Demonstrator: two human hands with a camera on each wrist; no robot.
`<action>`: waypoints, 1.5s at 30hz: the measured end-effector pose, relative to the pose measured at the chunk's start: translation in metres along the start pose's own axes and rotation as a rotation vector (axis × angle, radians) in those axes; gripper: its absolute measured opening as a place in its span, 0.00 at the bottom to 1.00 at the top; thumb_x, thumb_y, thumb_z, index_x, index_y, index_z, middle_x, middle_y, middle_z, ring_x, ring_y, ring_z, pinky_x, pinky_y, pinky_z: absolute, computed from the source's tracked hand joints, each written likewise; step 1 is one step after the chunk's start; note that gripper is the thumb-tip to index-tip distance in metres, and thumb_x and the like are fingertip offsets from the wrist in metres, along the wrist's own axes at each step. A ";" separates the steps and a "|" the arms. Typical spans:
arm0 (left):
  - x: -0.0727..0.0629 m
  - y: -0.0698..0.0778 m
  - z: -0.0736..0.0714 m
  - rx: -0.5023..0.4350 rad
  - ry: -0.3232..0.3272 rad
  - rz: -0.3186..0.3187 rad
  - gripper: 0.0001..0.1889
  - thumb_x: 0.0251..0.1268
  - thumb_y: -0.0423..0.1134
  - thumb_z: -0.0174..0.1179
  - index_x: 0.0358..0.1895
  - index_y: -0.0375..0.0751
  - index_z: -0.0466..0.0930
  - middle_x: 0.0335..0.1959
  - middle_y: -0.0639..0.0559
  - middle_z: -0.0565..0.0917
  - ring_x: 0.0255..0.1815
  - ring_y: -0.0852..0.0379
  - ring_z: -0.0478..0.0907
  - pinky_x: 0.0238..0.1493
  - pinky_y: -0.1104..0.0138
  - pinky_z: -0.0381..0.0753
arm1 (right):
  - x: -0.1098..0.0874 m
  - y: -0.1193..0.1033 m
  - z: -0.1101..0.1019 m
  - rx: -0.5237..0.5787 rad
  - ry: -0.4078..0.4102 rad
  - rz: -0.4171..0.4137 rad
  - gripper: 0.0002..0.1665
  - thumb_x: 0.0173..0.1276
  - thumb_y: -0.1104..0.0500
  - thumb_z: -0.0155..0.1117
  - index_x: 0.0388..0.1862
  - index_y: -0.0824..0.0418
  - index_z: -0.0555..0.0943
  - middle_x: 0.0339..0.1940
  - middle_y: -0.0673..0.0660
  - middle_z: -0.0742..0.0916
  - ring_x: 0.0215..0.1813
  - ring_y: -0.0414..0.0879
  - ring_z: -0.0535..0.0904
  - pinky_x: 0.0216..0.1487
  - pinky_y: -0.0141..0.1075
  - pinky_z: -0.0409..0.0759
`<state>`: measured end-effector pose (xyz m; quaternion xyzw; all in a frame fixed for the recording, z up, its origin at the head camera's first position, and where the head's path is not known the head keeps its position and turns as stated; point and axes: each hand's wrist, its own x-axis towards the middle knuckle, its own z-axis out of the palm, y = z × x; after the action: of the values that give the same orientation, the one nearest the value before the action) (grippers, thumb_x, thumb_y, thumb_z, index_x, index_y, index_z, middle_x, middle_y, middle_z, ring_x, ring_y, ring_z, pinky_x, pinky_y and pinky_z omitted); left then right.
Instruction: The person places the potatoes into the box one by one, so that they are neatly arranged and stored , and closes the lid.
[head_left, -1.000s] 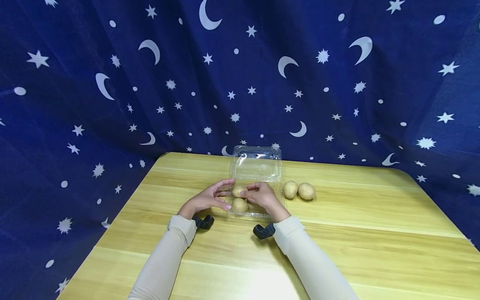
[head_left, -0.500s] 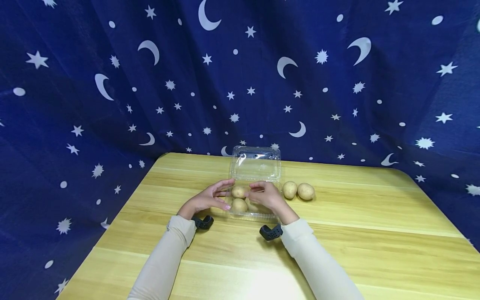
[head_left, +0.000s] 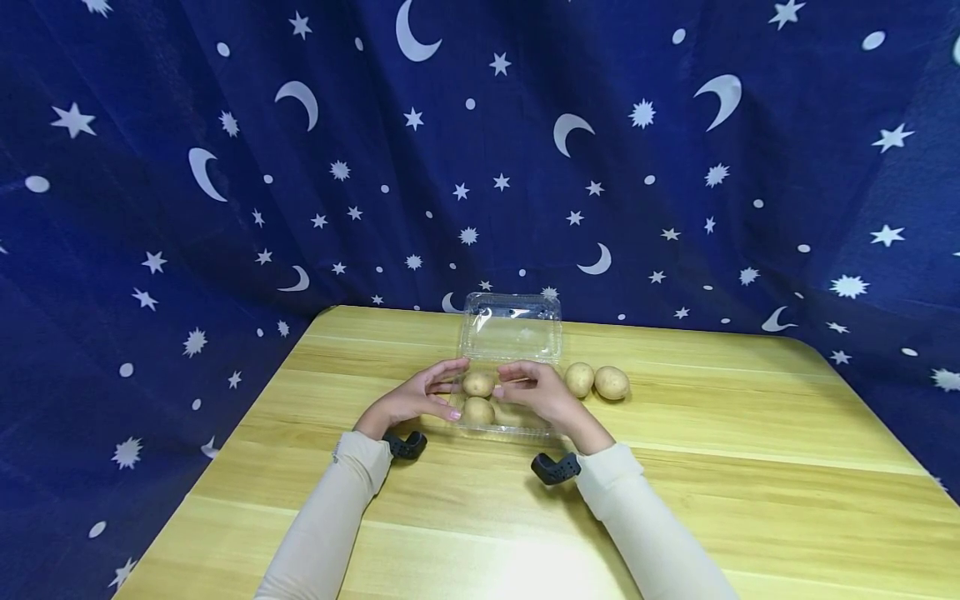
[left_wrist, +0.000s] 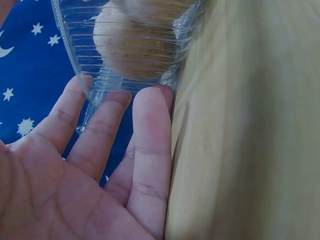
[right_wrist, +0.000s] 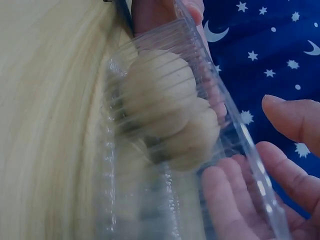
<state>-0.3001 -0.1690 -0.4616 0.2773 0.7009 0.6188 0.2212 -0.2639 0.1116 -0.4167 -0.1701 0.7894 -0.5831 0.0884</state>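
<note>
A clear plastic clamshell box (head_left: 517, 431) stands on the table with its lid raised at the back. Two potatoes lie in its left half, a rear potato (head_left: 477, 384) and a front potato (head_left: 477, 412). My left hand (head_left: 411, 397) is at the box's left side, its extended fingertips (left_wrist: 151, 107) against the ribbed plastic wall in the left wrist view. Over the box, right of the rear potato, hovers my right hand (head_left: 542, 394), its thumb and fingers (right_wrist: 220, 187) spread apart and holding nothing.
Right of the box two more potatoes lie side by side on the wooden table (head_left: 712, 483): a nearer potato (head_left: 580, 380) and a farther potato (head_left: 612, 382). A dark blue curtain (head_left: 510, 142) with moons and stars hangs behind the table.
My right hand has let go of the rear potato and drawn back to the right, its wrist lower. My left hand stays at the box's left side.
</note>
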 end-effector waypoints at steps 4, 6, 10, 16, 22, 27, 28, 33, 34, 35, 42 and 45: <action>0.001 0.000 0.000 0.001 -0.004 0.005 0.54 0.66 0.33 0.76 0.88 0.32 0.48 0.88 0.34 0.53 0.84 0.30 0.59 0.77 0.50 0.72 | -0.004 -0.001 -0.003 0.025 -0.007 -0.022 0.26 0.75 0.68 0.70 0.66 0.81 0.78 0.65 0.76 0.84 0.61 0.66 0.85 0.61 0.42 0.86; 0.001 0.000 0.000 0.006 -0.004 0.006 0.54 0.67 0.33 0.75 0.88 0.32 0.48 0.88 0.34 0.53 0.83 0.30 0.59 0.78 0.49 0.72 | -0.006 -0.001 -0.005 0.023 -0.009 -0.034 0.25 0.75 0.69 0.69 0.66 0.80 0.78 0.65 0.75 0.84 0.62 0.67 0.84 0.60 0.40 0.86; 0.001 -0.001 -0.001 0.018 0.000 0.003 0.53 0.67 0.33 0.75 0.87 0.31 0.48 0.88 0.34 0.53 0.83 0.31 0.60 0.78 0.49 0.71 | -0.009 0.000 -0.009 0.020 -0.007 -0.055 0.24 0.76 0.69 0.68 0.66 0.80 0.78 0.65 0.75 0.84 0.62 0.68 0.84 0.59 0.37 0.86; 0.001 0.000 0.000 0.016 0.008 -0.003 0.54 0.65 0.33 0.76 0.87 0.31 0.49 0.88 0.34 0.53 0.84 0.31 0.59 0.78 0.47 0.70 | -0.012 0.004 -0.013 0.025 -0.002 -0.085 0.24 0.76 0.69 0.68 0.67 0.78 0.79 0.64 0.75 0.85 0.61 0.64 0.85 0.58 0.33 0.85; 0.000 -0.001 0.000 0.021 0.011 -0.002 0.54 0.65 0.34 0.76 0.87 0.32 0.49 0.88 0.34 0.53 0.84 0.31 0.59 0.78 0.48 0.71 | -0.016 0.007 -0.016 0.067 -0.013 -0.124 0.26 0.75 0.69 0.69 0.67 0.80 0.78 0.64 0.78 0.84 0.60 0.62 0.85 0.56 0.32 0.85; 0.001 -0.001 0.000 0.021 0.008 -0.001 0.53 0.66 0.34 0.76 0.87 0.32 0.49 0.88 0.34 0.54 0.83 0.31 0.60 0.76 0.49 0.74 | -0.018 0.010 -0.017 0.117 -0.014 -0.145 0.26 0.73 0.72 0.69 0.66 0.81 0.77 0.63 0.80 0.83 0.55 0.49 0.87 0.55 0.31 0.86; 0.001 -0.002 0.000 0.022 0.008 -0.001 0.54 0.66 0.34 0.76 0.87 0.32 0.49 0.88 0.34 0.54 0.83 0.31 0.60 0.76 0.50 0.74 | -0.019 0.011 -0.018 0.125 -0.015 -0.150 0.25 0.73 0.72 0.69 0.66 0.82 0.77 0.63 0.80 0.83 0.53 0.45 0.87 0.55 0.31 0.86; 0.001 -0.001 -0.001 0.023 0.012 -0.010 0.53 0.66 0.34 0.76 0.88 0.33 0.50 0.88 0.35 0.55 0.83 0.32 0.61 0.74 0.51 0.76 | -0.021 0.011 -0.019 0.147 -0.026 -0.176 0.26 0.72 0.73 0.68 0.66 0.84 0.76 0.61 0.81 0.83 0.50 0.39 0.86 0.54 0.30 0.86; 0.001 -0.001 -0.001 0.023 0.011 -0.011 0.53 0.66 0.34 0.76 0.87 0.33 0.50 0.88 0.35 0.55 0.83 0.32 0.61 0.74 0.52 0.76 | -0.022 0.011 -0.019 0.144 -0.029 -0.180 0.27 0.72 0.72 0.69 0.66 0.84 0.75 0.61 0.82 0.83 0.50 0.39 0.86 0.55 0.30 0.86; 0.001 0.000 0.000 0.022 0.012 -0.012 0.53 0.66 0.34 0.76 0.88 0.33 0.50 0.88 0.35 0.55 0.83 0.32 0.60 0.74 0.52 0.76 | -0.022 0.010 -0.019 0.140 -0.032 -0.182 0.27 0.72 0.72 0.69 0.66 0.84 0.75 0.62 0.82 0.83 0.51 0.39 0.86 0.55 0.30 0.85; 0.000 0.000 0.000 0.016 0.001 0.000 0.53 0.66 0.33 0.76 0.87 0.32 0.49 0.88 0.34 0.53 0.83 0.30 0.59 0.75 0.48 0.75 | -0.026 0.011 -0.025 0.101 -0.041 -0.187 0.26 0.73 0.70 0.70 0.65 0.82 0.77 0.62 0.82 0.82 0.56 0.50 0.87 0.57 0.33 0.86; 0.000 0.000 0.000 0.021 0.003 0.005 0.53 0.67 0.33 0.75 0.87 0.32 0.49 0.88 0.34 0.53 0.83 0.30 0.60 0.75 0.47 0.75 | -0.028 0.011 -0.030 0.092 -0.041 -0.179 0.25 0.72 0.70 0.70 0.65 0.80 0.78 0.62 0.82 0.82 0.57 0.56 0.87 0.57 0.33 0.86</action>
<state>-0.2998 -0.1692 -0.4618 0.2802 0.7069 0.6126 0.2158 -0.2503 0.1514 -0.4193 -0.2475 0.7414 -0.6209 0.0600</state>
